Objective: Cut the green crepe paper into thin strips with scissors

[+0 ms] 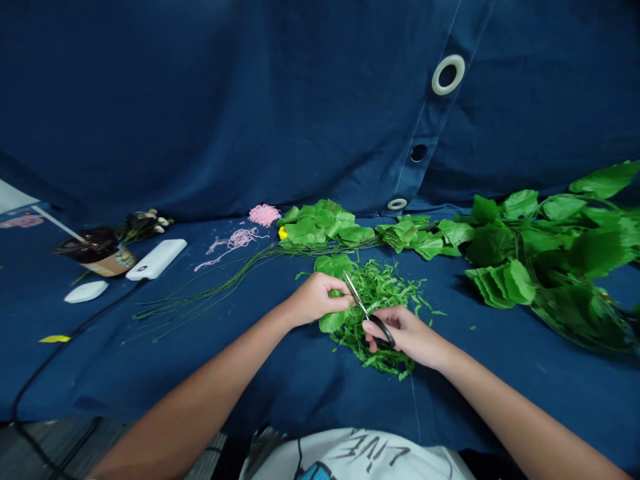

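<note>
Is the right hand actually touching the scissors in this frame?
Touching. The head view shows the right hand gripping the scissors by the black handle, with the thumb pressed against it and the blades extending beyond the fingers.

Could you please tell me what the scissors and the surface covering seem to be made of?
The scissors look like shiny metal in the blades, which catch the light, with smooth black handles, probably plastic. The covering seems to be dark blue woven fabric with a dull finish, judging by its soft wrinkles and visible seam.
</note>
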Motion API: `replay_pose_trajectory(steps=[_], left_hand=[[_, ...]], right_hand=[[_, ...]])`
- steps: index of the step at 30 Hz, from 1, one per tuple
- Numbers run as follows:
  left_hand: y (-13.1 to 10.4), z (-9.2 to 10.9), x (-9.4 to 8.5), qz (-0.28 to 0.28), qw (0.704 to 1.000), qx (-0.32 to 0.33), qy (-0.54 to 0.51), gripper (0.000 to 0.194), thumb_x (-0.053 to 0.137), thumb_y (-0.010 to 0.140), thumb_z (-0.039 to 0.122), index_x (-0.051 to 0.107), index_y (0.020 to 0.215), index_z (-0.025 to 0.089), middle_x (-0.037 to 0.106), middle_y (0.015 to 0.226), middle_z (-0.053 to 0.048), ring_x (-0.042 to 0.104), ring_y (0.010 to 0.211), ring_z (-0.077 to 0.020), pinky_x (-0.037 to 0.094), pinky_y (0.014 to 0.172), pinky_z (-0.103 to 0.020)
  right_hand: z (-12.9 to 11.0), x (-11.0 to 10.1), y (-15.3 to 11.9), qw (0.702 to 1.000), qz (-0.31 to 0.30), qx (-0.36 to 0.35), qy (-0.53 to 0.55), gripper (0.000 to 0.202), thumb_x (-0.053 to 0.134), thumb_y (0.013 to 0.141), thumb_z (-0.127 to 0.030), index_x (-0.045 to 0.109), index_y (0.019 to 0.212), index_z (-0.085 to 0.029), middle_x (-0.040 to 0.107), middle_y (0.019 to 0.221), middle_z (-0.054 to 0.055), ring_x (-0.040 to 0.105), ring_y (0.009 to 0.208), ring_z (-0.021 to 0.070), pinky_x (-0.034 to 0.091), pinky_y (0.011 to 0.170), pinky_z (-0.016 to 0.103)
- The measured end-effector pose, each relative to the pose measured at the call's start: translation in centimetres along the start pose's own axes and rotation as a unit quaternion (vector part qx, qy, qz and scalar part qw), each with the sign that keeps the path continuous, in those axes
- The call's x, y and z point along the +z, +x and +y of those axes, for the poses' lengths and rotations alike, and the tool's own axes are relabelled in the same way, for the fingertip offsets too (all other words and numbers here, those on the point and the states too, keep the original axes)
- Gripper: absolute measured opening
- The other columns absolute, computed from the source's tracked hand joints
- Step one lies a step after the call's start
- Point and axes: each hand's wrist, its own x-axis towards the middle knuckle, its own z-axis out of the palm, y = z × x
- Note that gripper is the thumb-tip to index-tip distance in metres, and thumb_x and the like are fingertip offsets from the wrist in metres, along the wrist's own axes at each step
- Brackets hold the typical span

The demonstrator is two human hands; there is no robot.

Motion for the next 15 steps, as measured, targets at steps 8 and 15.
replay_pose_trajectory(steps=[8, 15], left_hand=[[0.09, 0.01, -0.12, 0.01, 1.0, 0.004, -0.001, 0.023, 0.061, 0.085, 0.031, 0.077, 0.085, 0.014, 0.072, 0.077, -0.002, 0.061, 0.07, -0.0152, 0.041, 0.064, -0.022], [0.01, -0.05, -0.2, 0.022, 1.0, 0.001, -0.007, 0.022, 0.061, 0.083, 0.029, 0.077, 0.082, 0.014, 0.071, 0.073, -0.002, 0.059, 0.065, -0.0141, 0.039, 0.06, -0.022]], right_hand=[[-0.19, -0.04, -0.02, 1.0, 0.006, 0.004, -0.003, 0.046, 0.065, 0.085, -0.059, 0.068, 0.076, -0.014, 0.069, 0.066, 0.004, 0.044, 0.048, 0.0099, 0.026, 0.045, 0.021], [-0.16, -0.33, 0.0, 1.0, -0.005, 0.014, -0.014, 0.05, 0.059, 0.087, -0.063, 0.07, 0.079, -0.014, 0.071, 0.071, 0.005, 0.041, 0.047, 0.0096, 0.028, 0.044, 0.021]])
